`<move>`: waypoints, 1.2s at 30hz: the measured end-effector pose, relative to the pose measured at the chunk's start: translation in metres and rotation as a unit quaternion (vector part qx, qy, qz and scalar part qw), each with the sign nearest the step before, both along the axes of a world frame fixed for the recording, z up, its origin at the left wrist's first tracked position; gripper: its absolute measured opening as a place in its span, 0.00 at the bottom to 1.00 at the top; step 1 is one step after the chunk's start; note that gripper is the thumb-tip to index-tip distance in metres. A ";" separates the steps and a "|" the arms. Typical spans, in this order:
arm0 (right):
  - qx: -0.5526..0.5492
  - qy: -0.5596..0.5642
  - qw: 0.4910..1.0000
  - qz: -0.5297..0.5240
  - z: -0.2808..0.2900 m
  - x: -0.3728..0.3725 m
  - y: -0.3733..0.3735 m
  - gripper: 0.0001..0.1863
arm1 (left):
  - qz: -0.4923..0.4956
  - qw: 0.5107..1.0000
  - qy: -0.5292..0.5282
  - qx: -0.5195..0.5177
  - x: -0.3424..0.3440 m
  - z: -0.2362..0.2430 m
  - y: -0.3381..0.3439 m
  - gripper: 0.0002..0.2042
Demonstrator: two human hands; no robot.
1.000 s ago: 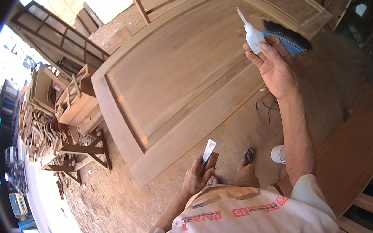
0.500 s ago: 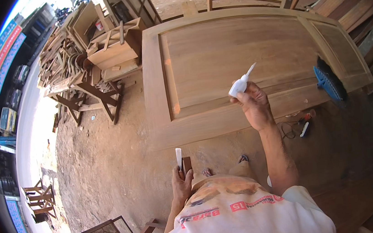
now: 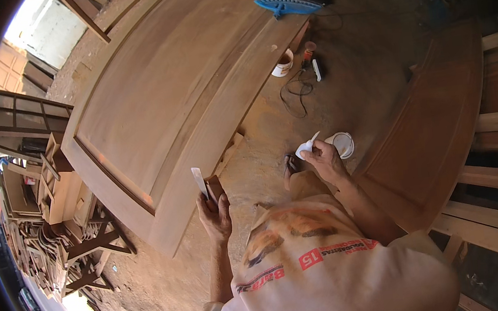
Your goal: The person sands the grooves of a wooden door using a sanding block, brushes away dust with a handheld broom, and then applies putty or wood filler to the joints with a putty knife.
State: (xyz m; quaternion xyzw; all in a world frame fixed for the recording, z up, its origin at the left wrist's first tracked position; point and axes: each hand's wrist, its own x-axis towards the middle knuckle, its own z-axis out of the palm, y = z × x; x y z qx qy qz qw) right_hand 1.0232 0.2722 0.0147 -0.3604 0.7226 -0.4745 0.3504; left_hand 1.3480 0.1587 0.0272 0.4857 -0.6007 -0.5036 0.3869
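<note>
My left hand (image 3: 214, 219) is closed round a brown wooden block (image 3: 214, 188) and a flat whitish strip (image 3: 199, 181), perhaps a scraper blade, both pointing upward. Between the fingers of my right hand (image 3: 326, 160) is a small white squeeze bottle (image 3: 305, 149) with a thin tapered nozzle, tilted up to the right. Just behind that hand a round white tub (image 3: 343, 141) stands on the floor, partly hidden by the fingers. In front of me lies a large wooden door (image 3: 166, 73) with recessed panels; neither hand touches it.
A blue broom head (image 3: 293, 6) with dark bristles rests on the door. Beyond its near edge are a white pail (image 3: 283, 64), a red-and-black tool (image 3: 309, 51) and a loose cord (image 3: 299, 96). A brown panel (image 3: 427, 126) lies right; scrap wood (image 3: 41, 247) is piled left.
My view has turned to the right. The right hand has lowered the squeeze bottle from above the door to near the white tub. The left hand keeps its block and strip.
</note>
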 end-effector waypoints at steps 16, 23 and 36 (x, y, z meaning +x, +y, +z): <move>0.006 -0.034 0.966 -0.256 -0.013 -0.184 0.092 0.13 | -0.094 0.992 0.084 -0.001 -0.274 0.017 -0.088 0.21; 0.006 0.030 0.971 -0.239 -0.022 -0.273 0.070 0.12 | -0.034 0.997 0.070 -0.018 -0.335 0.042 -0.114 0.20; 0.039 0.031 0.980 -0.193 -0.023 -0.365 -0.067 0.15 | -0.002 0.995 0.023 -0.097 -0.446 0.013 -0.313 0.24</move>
